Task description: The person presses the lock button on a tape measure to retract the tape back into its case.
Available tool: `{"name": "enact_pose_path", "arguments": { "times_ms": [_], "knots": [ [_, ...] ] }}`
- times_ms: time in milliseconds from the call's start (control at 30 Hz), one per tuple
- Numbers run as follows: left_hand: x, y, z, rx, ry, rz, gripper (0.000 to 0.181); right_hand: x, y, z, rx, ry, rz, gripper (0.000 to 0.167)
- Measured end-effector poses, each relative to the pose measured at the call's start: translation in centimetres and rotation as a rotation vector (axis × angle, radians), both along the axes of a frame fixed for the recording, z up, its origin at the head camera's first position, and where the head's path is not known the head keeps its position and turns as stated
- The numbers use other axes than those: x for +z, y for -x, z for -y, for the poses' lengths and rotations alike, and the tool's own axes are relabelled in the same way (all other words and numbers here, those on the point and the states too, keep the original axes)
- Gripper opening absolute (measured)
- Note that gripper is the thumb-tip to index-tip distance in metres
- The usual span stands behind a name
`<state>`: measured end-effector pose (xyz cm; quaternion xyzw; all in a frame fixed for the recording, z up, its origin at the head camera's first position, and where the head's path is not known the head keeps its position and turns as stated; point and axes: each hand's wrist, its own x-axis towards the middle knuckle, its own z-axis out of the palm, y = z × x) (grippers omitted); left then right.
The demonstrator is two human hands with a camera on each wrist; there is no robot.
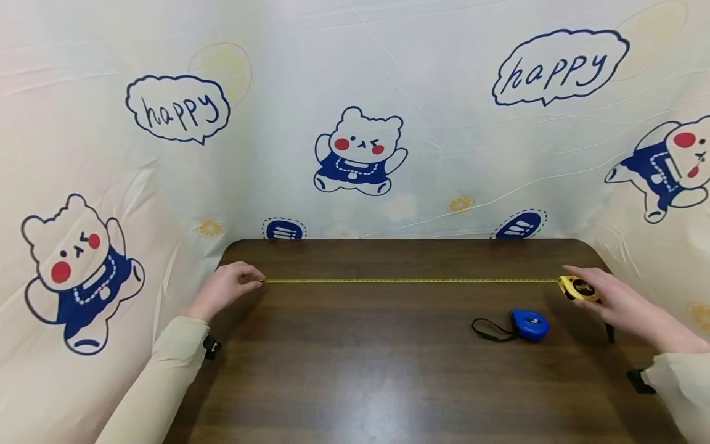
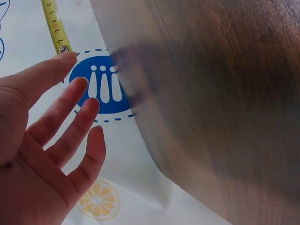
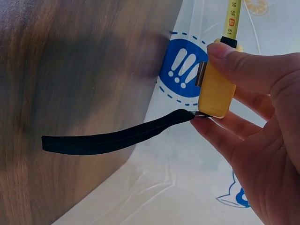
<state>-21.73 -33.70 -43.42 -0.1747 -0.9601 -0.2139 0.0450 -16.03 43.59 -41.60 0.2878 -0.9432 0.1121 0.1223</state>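
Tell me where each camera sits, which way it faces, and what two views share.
Head: on the head, looking forward and down at the table; left hand, right hand and sleeves show.
Left wrist: worn there, facing that hand's fingers and the yellow blade.
Right wrist: worn there, facing that hand, the yellow case and black strap.
Both wrist views share the blade and table.

On the dark wood-grain table (image 1: 310,370) before me I see a blue tape measure (image 1: 531,325), closer to the right edge than the left, its black strap (image 1: 495,340) looped out towards the left edge. Beyond the far edge I face pale cloth (image 1: 444,49) printed with a winking bear (image 1: 360,169), orange slices (image 1: 460,203) and "happy" speech bubbles (image 1: 180,110). Blue ovals (image 1: 284,230) meet that edge towards its rounded corners.
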Motion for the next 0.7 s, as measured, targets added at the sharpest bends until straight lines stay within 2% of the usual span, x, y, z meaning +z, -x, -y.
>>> {"name": "enact_pose_path", "arguments": {
  "times_ms": [267, 533, 700],
  "knots": [
    [0.2, 0.0, -0.6, 0.004, 0.002, 0.002, 0.005, -0.6, -0.4, 0.8, 0.027, 0.020, -0.005, 0.076],
    [0.4, 0.0, -1.2, 0.021, 0.005, 0.024, 0.007, -0.5, 0.2, 1.3, 0.031, 0.011, -0.006, 0.073],
    [0.4, -0.1, -1.5, 0.018, 0.002, 0.014, 0.007, -0.5, 0.5, 1.8, 0.044, 0.007, -0.008, 0.069]
  ]
}}
